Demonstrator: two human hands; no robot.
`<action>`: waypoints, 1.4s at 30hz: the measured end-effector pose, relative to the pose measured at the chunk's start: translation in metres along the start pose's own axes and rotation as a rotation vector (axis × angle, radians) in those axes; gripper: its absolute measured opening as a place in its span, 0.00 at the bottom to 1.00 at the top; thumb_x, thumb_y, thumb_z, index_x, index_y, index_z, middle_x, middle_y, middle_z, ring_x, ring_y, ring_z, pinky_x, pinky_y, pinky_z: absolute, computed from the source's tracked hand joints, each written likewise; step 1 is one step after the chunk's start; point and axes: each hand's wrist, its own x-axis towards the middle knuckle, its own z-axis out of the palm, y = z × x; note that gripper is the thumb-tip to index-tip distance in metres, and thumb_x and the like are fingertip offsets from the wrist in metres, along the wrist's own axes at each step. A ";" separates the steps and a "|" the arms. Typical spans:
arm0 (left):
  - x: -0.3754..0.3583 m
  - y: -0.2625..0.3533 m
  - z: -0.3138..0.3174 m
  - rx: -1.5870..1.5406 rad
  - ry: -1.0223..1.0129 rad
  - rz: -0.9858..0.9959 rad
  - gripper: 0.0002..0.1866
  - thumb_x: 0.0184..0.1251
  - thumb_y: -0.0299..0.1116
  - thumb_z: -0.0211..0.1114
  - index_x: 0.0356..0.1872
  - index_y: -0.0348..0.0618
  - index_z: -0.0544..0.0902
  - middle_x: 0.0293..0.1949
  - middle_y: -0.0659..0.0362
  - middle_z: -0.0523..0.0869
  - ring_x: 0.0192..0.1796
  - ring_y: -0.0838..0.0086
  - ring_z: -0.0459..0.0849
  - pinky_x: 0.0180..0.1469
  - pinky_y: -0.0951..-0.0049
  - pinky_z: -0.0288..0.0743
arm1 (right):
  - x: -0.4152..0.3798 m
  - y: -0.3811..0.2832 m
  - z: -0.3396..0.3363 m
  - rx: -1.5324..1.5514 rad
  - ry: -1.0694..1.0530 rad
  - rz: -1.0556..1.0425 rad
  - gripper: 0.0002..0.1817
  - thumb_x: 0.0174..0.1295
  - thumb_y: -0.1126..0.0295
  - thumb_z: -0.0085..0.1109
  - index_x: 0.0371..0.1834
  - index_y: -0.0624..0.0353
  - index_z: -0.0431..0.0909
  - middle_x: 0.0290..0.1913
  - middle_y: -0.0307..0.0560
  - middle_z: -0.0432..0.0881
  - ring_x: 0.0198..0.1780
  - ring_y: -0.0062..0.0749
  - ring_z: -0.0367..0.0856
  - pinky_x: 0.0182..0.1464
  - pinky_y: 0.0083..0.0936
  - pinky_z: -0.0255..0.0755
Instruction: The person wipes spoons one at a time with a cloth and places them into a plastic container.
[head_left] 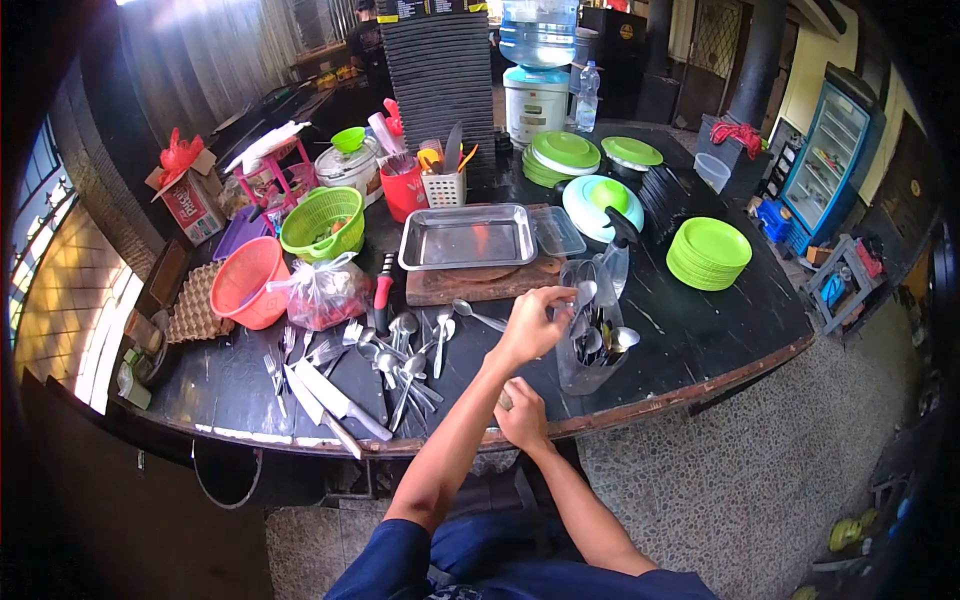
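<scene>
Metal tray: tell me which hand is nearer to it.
Left. The left hand is just off the near right corner of the tray; the right hand is farther toward the person, by the table edge.

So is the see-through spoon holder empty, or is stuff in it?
Not empty: spoons are bunched inside the see-through spoon holder, some poking up at its top. I can't count them all.

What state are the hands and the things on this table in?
Left hand: pinching a spoon
Right hand: curled, contents unclear
Clear container: upright, holding cutlery
Loose cutlery: lying scattered
Pale knives: lying flat
Green plates: stacked
Plastic bag: filled
Metal tray: lying face-up
</scene>
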 end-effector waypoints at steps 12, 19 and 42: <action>-0.084 -0.141 -0.079 0.779 0.568 -0.408 0.11 0.61 0.33 0.71 0.39 0.37 0.86 0.45 0.43 0.86 0.49 0.44 0.84 0.50 0.45 0.81 | 0.004 -0.012 -0.004 0.046 0.034 0.011 0.14 0.65 0.69 0.71 0.53 0.57 0.87 0.43 0.51 0.87 0.45 0.50 0.88 0.47 0.39 0.81; -0.091 -0.160 -0.087 0.755 0.508 -0.420 0.11 0.65 0.34 0.69 0.37 0.34 0.87 0.37 0.43 0.87 0.42 0.47 0.88 0.48 0.48 0.82 | 0.003 -0.011 -0.003 0.045 0.042 -0.004 0.14 0.65 0.69 0.71 0.52 0.57 0.87 0.43 0.51 0.87 0.44 0.50 0.88 0.46 0.38 0.81; -0.174 0.017 -0.029 -0.533 0.339 -0.619 0.16 0.82 0.28 0.59 0.62 0.29 0.80 0.34 0.61 0.84 0.23 0.84 0.73 0.23 0.80 0.65 | 0.043 -0.058 -0.037 -0.092 0.277 -0.197 0.26 0.54 0.78 0.72 0.60 0.56 0.84 0.54 0.49 0.82 0.57 0.51 0.81 0.58 0.45 0.77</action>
